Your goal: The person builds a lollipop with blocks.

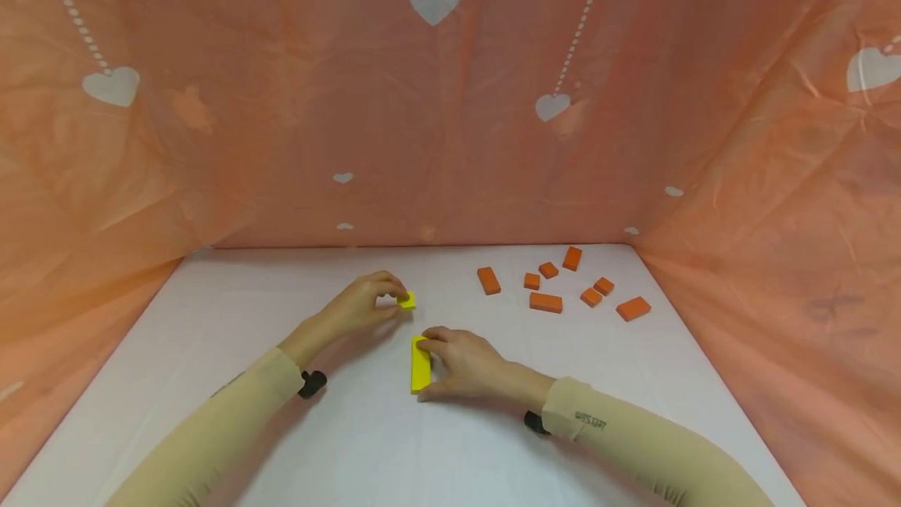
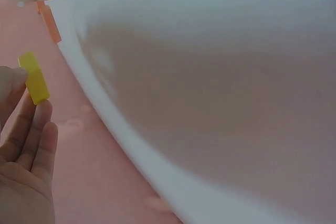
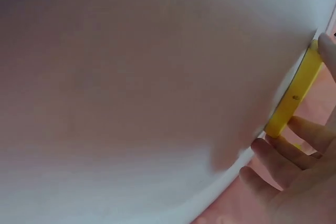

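So both hands are busy here, going by the head view with 12 o'clock pointing at the back wall. A small yellow block (image 1: pixel 408 301) is being pinched by the left hand (image 1: pixel 362 302), thumb on one side and fingertips on the other, with the hand sitting at 9 o'clock from it. Whether that block is touching the white tabletop (image 1: pixel 394 452) can't really be told. A longer yellow block (image 1: pixel 420 368) is held by the right hand (image 1: pixel 464 362), which comes in from 3 o'clock; it's gripped by its two ends, fingers at the 12 o'clock end and thumb at the 6 o'clock end. The small one is placed just off 12 o'clock from the long one, near but apart. A little dark mark (image 3: pixel 295 97) can be spotted on the long one's edge in the right wrist view. Over at about 2 o'clock from the hands, a bunch of orange blocks (image 1: pixel 546 303) is scattered, four longish and four small. Beige sleeves (image 1: pixel 633 436) are worn, running off toward 8 and 4 o'clock, and the whole setup is walled in by a pinkish-orange curtain (image 1: pixel 281 116) printed with white hearts (image 1: pixel 434 1).
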Tool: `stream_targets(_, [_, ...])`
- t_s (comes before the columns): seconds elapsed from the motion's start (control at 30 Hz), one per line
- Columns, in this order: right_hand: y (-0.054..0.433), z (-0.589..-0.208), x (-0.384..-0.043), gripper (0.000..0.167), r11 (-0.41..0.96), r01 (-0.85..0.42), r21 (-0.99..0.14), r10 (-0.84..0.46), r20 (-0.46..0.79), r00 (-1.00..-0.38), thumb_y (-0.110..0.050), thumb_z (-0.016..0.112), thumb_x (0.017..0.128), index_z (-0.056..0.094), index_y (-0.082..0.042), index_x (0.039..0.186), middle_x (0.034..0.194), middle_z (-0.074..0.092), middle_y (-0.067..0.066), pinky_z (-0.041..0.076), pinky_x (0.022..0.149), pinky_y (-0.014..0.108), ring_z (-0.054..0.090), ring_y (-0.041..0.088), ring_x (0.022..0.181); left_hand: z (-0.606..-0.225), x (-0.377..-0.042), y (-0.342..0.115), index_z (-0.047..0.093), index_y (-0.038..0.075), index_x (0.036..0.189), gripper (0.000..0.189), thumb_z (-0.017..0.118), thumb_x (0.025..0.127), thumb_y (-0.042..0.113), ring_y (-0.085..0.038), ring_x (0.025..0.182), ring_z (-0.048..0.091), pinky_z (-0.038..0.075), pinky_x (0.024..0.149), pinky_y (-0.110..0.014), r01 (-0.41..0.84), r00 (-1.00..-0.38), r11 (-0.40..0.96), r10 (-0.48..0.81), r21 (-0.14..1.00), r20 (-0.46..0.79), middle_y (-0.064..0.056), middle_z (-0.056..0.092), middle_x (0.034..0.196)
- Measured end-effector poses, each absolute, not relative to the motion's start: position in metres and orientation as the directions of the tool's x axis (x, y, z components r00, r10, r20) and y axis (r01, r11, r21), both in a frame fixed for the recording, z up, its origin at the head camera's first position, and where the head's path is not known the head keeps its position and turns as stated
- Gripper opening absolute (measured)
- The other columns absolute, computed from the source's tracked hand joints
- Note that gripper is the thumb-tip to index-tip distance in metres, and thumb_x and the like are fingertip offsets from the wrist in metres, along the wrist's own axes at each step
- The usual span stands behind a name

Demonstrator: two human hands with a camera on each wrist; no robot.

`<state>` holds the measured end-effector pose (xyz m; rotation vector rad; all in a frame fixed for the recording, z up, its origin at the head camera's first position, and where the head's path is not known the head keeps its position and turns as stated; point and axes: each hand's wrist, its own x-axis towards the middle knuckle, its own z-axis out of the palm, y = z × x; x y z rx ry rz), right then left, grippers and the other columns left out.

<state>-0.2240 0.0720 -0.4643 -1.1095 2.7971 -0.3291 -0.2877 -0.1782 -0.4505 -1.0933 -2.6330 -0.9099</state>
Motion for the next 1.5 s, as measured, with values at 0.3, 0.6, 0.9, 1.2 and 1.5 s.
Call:
stream_targets(0.3, [0.076, -0.468, -0.224, 0.085, 0.709, -0.665, -0.234, -0.69, -0.039, -0.723, -0.064, 0.08, 0.083, 0.057, -0.016, 0.15, 0.154, 0.053, 0.005, 0.052, 0.106, 0.041, 0.058, 0.023, 0.133, -0.454, -0.285, -0.173, 0.077, 0.002, 0.109, 0.019, 0.077, 0.09, 0.0, -0.03, 0.107, 0.068, 0.058, 0.096, -0.046, 0.663, -0.733, 0.555, 0.616, 0.502, 0.288, -0.009, 0.07, 0.115])
stream_targets(0.6, [0.082, -0.467, -0.222, 0.089, 0.704, -0.652, -0.282, -0.689, -0.049, -0.723, -0.064, 0.079, 0.084, 0.052, -0.016, 0.154, 0.161, 0.046, 0.004, 0.05, 0.11, 0.043, 0.053, 0.025, 0.14, -0.459, -0.285, -0.166, 0.077, 0.003, 0.109, 0.019, 0.078, 0.09, 0.002, -0.027, 0.106, 0.069, 0.059, 0.094, -0.043, 0.658, -0.73, 0.557, 0.638, 0.506, 0.247, -0.008, 0.071, 0.114])
stream_targets(0.9, [0.092, -0.458, -0.212, 0.062, 0.689, -0.649, -0.323, -0.696, -0.046, -0.717, -0.039, 0.075, 0.096, 0.056, -0.014, 0.15, 0.158, 0.049, 0.006, 0.048, 0.111, 0.043, 0.052, 0.025, 0.142, -0.46, -0.283, -0.161, 0.077, 0.005, 0.11, 0.019, 0.079, 0.091, 0.004, -0.017, 0.096, 0.069, 0.059, 0.085, -0.031, 0.652, -0.721, 0.57, 0.67, 0.5, 0.175, -0.005, 0.071, 0.112])
stream_targets(1.2, [0.09, -0.462, -0.205, 0.053, 0.678, -0.648, -0.348, -0.699, -0.031, -0.715, -0.032, 0.073, 0.098, 0.061, -0.013, 0.146, 0.155, 0.052, 0.006, 0.049, 0.111, 0.04, 0.054, 0.023, 0.139, -0.468, -0.286, -0.155, 0.077, 0.005, 0.112, 0.019, 0.078, 0.093, 0.006, -0.018, 0.098, 0.069, 0.06, 0.088, -0.032, 0.681, -0.687, 0.551, 0.709, 0.482, 0.161, -0.005, 0.071, 0.111])
stream_targets(1.5, [0.086, -0.463, -0.205, 0.047, 0.676, -0.68, -0.284, -0.707, 0.01, -0.707, -0.034, 0.074, 0.097, 0.067, -0.012, 0.139, 0.151, 0.056, 0.008, 0.055, 0.102, 0.037, 0.06, 0.023, 0.131, -0.467, -0.285, -0.153, 0.08, 0.005, 0.109, 0.014, 0.073, 0.097, 0.007, -0.023, 0.106, 0.068, 0.058, 0.094, -0.038, 0.687, -0.686, 0.566, 0.712, 0.456, 0.15, -0.005, 0.071, 0.114])
